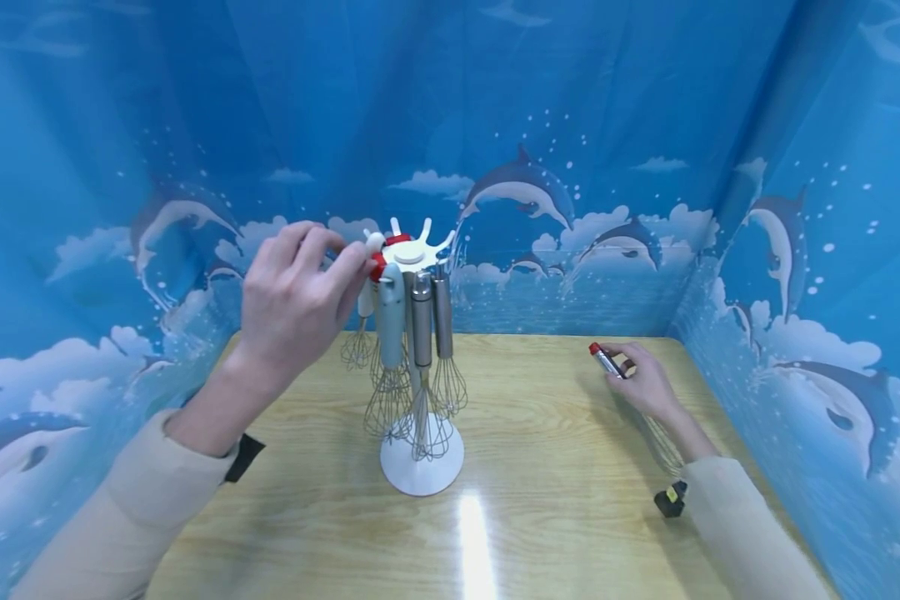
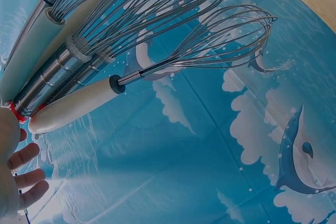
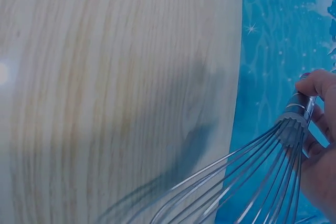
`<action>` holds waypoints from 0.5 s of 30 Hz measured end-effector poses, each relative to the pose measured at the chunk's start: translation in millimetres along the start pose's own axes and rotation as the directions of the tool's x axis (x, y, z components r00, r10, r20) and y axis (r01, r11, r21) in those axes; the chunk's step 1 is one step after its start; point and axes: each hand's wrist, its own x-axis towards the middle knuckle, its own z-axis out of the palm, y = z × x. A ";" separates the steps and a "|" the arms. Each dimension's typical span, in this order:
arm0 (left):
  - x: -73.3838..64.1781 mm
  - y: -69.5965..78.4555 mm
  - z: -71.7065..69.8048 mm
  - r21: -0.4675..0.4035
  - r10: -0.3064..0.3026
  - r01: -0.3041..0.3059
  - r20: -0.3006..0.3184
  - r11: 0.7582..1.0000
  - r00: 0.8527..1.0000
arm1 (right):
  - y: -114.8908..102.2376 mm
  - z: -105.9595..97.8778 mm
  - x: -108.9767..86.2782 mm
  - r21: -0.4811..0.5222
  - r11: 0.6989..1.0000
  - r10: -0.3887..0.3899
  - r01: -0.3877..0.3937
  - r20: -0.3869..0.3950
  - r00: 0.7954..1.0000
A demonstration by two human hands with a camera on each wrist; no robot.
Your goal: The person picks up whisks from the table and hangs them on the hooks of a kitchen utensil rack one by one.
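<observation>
A white rotating rack stands on a round white base, with several whisks hanging from its hooks. At the rack's left side my left hand pinches the red end of a steel-handled whisk; the exact contact is partly hidden. Its other fingers are spread loosely. Close by hang a pale blue-handled whisk and a cream-handled whisk. Off to the right, my right hand grips another steel-handled whisk with a red end, its wires pointing back toward the wrist, above the table.
The wood-grain table has a bright light reflection near its front. A blue curtain printed with dolphins encloses the back and both sides. A black wrist device sits by the right sleeve.
</observation>
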 end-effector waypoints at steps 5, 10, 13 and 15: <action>-0.3 0.0 -0.3 0.006 0.000 0.000 0.009 1.000 1.000 | -7.9 2.8 0.3 -0.009 1.000 -0.014 0.014 -0.025 1.000; -0.3 0.1 -0.1 0.000 -0.004 0.004 0.008 1.000 1.000 | -17.0 4.1 -0.1 -0.003 0.999 -0.033 0.033 -0.039 0.999; -0.3 0.2 0.1 0.000 -0.005 0.005 0.006 1.000 1.000 | -22.8 4.4 0.1 0.009 0.999 -0.053 0.053 -0.047 0.998; -0.4 0.3 0.1 0.000 -0.004 0.004 0.006 1.000 1.000 | -27.1 4.6 0.1 0.015 0.998 -0.067 0.068 -0.057 0.996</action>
